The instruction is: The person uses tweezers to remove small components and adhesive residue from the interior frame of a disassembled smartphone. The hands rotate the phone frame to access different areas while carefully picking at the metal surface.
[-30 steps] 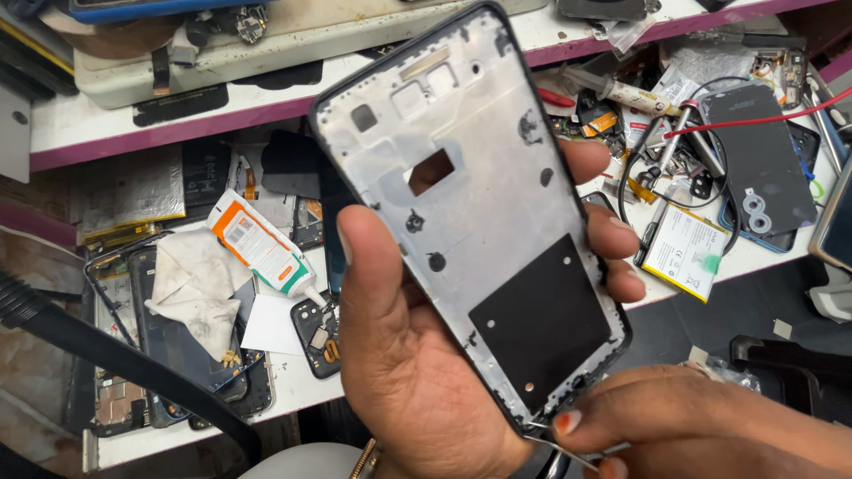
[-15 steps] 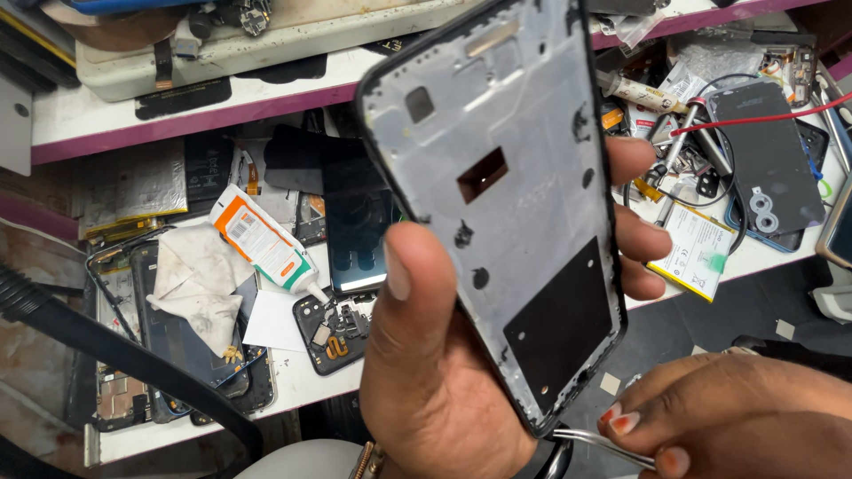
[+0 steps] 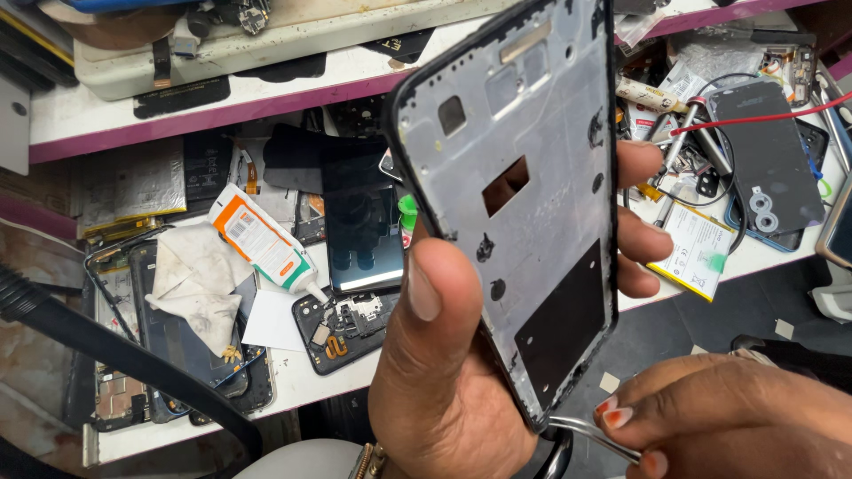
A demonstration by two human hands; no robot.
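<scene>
Left hand (image 3: 444, 390): clenched around a phone middle frame (image 3: 519, 195), thumb pressed on the near long edge, fingers wrapped behind and showing past the far edge. Frame held upright and slightly tilted, raised above the workbench (image 3: 293, 372), inner metal face toward the camera, with a rectangular cutout near the middle and a black pad in the lower part.

Right hand (image 3: 719, 421): pinched shut on metal tweezers (image 3: 590, 435), tips at the bottom corner of the frame; contact between tips and frame not resolvable.

On the workbench behind: orange-and-white glue tube (image 3: 262, 244) lying beside a crumpled white cloth (image 3: 195, 284); a dark phone screen (image 3: 362, 222) lying flat just right of the tube; an opened phone body (image 3: 342, 324) below the screen; a white battery (image 3: 697, 253) and a dark back cover (image 3: 768, 164) to the right, crossed by a red wire (image 3: 781, 113).
</scene>
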